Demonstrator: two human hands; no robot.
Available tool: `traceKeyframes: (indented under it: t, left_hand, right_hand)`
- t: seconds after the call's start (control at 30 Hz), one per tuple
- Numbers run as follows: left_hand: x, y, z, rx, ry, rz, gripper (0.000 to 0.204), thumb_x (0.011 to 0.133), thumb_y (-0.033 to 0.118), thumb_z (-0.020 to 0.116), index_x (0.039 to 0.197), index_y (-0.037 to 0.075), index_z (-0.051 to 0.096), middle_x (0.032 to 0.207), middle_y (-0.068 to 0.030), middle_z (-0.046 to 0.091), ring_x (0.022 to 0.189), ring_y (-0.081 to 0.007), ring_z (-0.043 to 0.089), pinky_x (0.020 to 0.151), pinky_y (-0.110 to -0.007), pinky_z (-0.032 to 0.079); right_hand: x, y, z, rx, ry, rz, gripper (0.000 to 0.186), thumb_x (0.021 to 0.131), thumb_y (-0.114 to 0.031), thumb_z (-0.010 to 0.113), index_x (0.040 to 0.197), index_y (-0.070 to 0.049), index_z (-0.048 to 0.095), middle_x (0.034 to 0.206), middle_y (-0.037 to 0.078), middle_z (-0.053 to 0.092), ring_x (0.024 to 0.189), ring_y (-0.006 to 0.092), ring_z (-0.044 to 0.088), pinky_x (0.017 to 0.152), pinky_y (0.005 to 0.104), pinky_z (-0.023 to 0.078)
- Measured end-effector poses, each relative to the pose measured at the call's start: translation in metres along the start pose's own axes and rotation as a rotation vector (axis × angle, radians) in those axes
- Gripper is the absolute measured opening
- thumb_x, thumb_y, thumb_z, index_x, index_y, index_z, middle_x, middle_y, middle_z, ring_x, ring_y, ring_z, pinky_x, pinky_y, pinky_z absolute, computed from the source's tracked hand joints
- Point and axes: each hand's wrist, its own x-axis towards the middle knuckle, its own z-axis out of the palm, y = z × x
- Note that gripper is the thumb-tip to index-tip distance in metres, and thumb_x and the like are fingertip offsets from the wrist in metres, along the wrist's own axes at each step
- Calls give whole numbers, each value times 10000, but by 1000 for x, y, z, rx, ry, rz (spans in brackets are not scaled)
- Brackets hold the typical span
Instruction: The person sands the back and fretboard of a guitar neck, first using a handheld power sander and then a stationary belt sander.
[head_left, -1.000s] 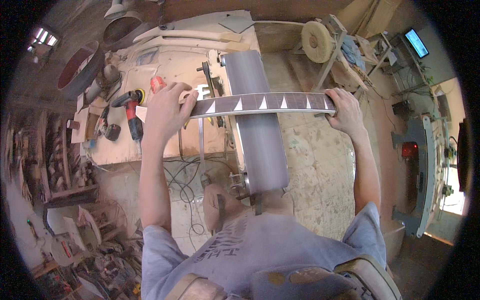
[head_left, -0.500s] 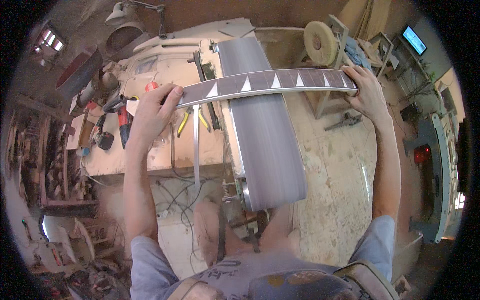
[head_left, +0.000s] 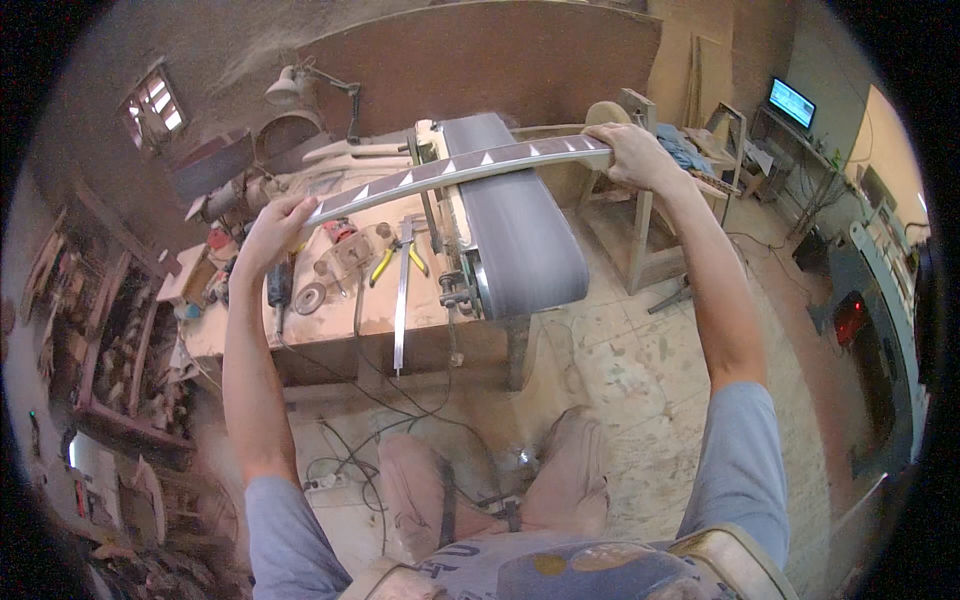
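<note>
We see left fingers (head_left: 300, 208) and right fingers (head_left: 606, 131) gripping the long strip (head_left: 468, 167); if they slip or tip it, the gray belt (head_left: 525, 235) could scrape it crooked.

Wooden fretboard (head_left: 466, 165), matt sanding belt (head_left: 525, 235)

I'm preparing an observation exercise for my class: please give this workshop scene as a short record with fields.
Left hand: holds the fretboard near its left end
Right hand: holds its right end
Fretboard: white triangular inlays; crosses over the belt sander, contact unclear
Bench: yellow-handled pliers, calipers overhanging the front edge
Background: desk lamp; lit monitor at right
</note>
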Motion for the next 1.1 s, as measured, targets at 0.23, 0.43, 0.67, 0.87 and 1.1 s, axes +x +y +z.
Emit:
traceKeyframes:
  t: [0.23, 0.43, 0.67, 0.87, 1.1]
  left_hand:
    - [-24, -15, -17, -65, -23, 16, 459, 1037, 403, 524, 1158, -11, 682, 840, 19, 598, 739, -79, 497, 651, -271, 423]
    - [-36, -38, -31, -143, -45, 2, 470, 1047, 414, 515, 1315, 51, 646, 853, 51, 598, 662, -47, 470, 573, -211, 397]
    - [-5, 31, 26, 24, -110, 151, 530, 1055, 425, 472, 1411, 40, 552, 1397, -130, 591, 1295, -213, 523, 1095, -316, 378]
    - [24, 87, 82, 0, -174, 178, 520, 1056, 453, 415, 1414, 103, 553, 1276, -172, 656, 1136, -262, 625, 986, -365, 473]
    - [1, 130, 98, 123, -42, 201, 537, 1052, 431, 394, 1415, 59, 530, 1226, -229, 657, 1141, -364, 603, 994, -425, 454]
  right_hand:
    - [-10, -29, -4, -46, -23, 79, 584, 717, -89, 703, 1293, -148, 617, 1208, 94, 687, 1102, 311, 655, 947, 442, 540]
    - [-4, -26, 6, -58, 29, 30, 549, 714, -93, 756, 1248, -110, 628, 1159, 119, 701, 1083, 320, 667, 928, 441, 548]
    - [-52, 36, -14, -40, 62, 155, 532, 755, -70, 710, 1276, -124, 617, 1269, 130, 653, 1183, 326, 608, 997, 424, 501]
    - [-88, 99, -17, -296, 103, 223, 518, 785, -167, 720, 1285, -95, 605, 1277, 150, 639, 1260, 334, 552, 1064, 481, 419]
    - [-89, 113, -27, -253, 34, 308, 555, 819, -348, 762, 1284, -89, 605, 1314, 145, 622, 1229, 354, 557, 1060, 456, 428]
